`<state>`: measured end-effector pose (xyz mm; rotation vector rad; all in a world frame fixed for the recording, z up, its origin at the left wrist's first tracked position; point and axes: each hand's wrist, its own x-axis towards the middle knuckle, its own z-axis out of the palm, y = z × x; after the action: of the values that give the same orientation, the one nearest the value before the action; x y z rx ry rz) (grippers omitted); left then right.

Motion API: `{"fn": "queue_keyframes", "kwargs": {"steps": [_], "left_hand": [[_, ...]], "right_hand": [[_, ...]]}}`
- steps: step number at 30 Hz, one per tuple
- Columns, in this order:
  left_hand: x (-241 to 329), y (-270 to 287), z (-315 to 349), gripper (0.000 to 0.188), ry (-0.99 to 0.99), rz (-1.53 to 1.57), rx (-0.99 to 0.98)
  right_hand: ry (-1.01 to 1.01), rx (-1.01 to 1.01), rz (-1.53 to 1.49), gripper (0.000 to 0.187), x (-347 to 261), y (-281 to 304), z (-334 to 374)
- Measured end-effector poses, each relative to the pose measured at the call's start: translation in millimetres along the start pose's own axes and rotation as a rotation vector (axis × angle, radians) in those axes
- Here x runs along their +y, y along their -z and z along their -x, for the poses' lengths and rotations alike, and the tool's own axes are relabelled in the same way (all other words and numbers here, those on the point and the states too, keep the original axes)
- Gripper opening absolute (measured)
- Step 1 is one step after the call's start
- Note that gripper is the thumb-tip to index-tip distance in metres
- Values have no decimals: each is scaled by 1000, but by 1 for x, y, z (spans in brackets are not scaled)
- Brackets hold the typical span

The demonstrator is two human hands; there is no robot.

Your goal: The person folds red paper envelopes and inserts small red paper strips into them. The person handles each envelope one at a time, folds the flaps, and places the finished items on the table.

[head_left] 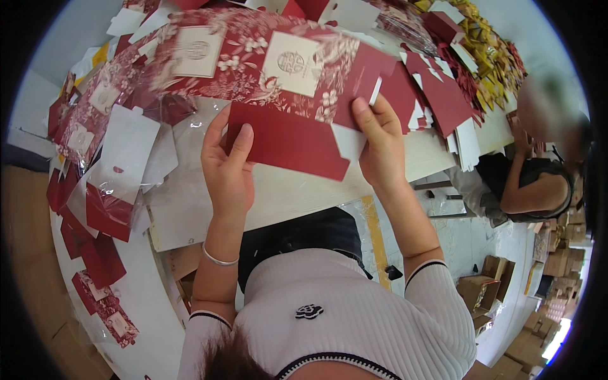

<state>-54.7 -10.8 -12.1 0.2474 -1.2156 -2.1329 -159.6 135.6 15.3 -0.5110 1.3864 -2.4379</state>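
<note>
In front of me I hold a long, flat red carton blank point(288, 142), printed with flowers and cream squares. My left hand point(229, 171) grips its plain red lower flap, thumb on the front and fingers behind. My right hand point(383, 136) pinches the right end, beside a white edge. The blank is tilted above the table, and its far left end is blurred. Red card pieces point(443, 95) with white edges lie just beyond my right hand. To the left of my left hand are white and red flat cartons point(123, 149).
The pale table point(278, 202) bends around to my left. Printed cartons point(101, 95) and clear plastic wrap are heaped on it. A yellow and red pile point(484, 63) lies at the far right. Another person point(538, 183) is at the right. Brown boxes point(478, 291) stand on the floor.
</note>
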Motion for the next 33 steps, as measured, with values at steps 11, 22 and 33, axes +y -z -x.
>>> {"fn": "queue_keyframes", "kwargs": {"steps": [11,22,33], "left_hand": [[-6,11,18,34,-232,-535,118],[8,18,37,30,-312,-807,-32],[15,16,34,31,-437,-809,126]], "right_hand": [[305,265,589,62,28,22,5],[-412,34,-343,36,32,34,3],[-179,-2,-73,17,37,27,7]]}}
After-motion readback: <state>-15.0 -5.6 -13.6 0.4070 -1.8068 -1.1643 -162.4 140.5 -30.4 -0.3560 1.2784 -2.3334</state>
